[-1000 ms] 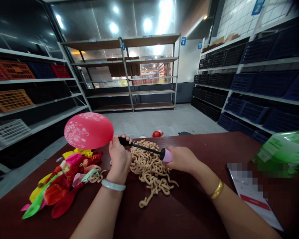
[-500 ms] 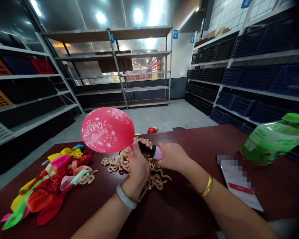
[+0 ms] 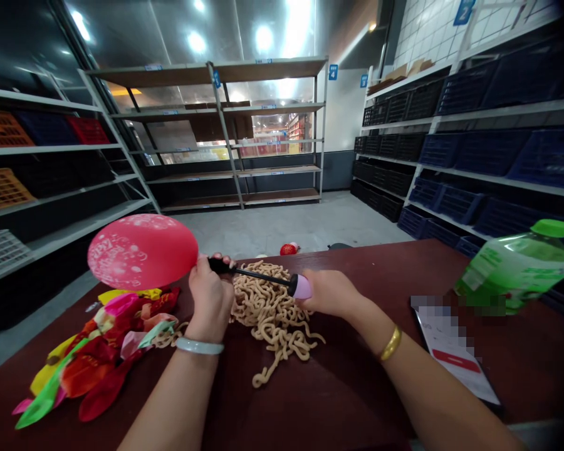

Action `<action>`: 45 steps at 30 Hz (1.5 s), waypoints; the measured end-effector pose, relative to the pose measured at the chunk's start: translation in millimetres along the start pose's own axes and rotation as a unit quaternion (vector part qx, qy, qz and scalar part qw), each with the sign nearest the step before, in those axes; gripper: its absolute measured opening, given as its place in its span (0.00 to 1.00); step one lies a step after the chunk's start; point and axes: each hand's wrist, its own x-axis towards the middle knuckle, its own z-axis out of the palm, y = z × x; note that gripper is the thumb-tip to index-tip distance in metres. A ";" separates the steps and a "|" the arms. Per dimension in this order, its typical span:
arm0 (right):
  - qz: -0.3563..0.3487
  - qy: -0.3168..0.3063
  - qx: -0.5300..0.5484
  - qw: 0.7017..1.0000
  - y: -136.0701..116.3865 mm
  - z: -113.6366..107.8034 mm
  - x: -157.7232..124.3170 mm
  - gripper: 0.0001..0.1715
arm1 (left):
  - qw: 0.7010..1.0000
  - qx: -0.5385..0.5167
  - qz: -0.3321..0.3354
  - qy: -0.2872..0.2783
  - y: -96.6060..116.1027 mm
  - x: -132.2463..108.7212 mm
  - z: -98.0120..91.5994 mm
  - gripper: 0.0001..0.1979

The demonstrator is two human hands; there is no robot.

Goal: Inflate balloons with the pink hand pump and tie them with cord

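Observation:
My left hand (image 3: pixel 211 297) is closed round the black barrel of a small hand pump (image 3: pixel 254 275) and the neck of a red printed balloon (image 3: pixel 142 251), which sticks out to the left, inflated. My right hand (image 3: pixel 329 293) grips the pump's pink handle (image 3: pixel 302 287), drawn out so the thin black rod shows. Both hands hover over a heap of beige cords (image 3: pixel 272 316) on the dark red table (image 3: pixel 338 388).
A pile of flat coloured balloons (image 3: pixel 94 354) lies at the left of the table. A green plastic bottle (image 3: pixel 512 266) and a phone (image 3: pixel 455 354) are at the right. Metal shelving with crates lines both sides, with grey floor beyond.
The pump handle, pushed in half a second ago, is drawn out again. My left hand and the balloon have shifted left.

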 end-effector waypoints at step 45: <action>0.014 -0.019 -0.068 0.997 1.9 1.6 0.7 0.21 | 0.994 -0.079 -0.068 -0.041 -37.5 -40.4 11.3 0.11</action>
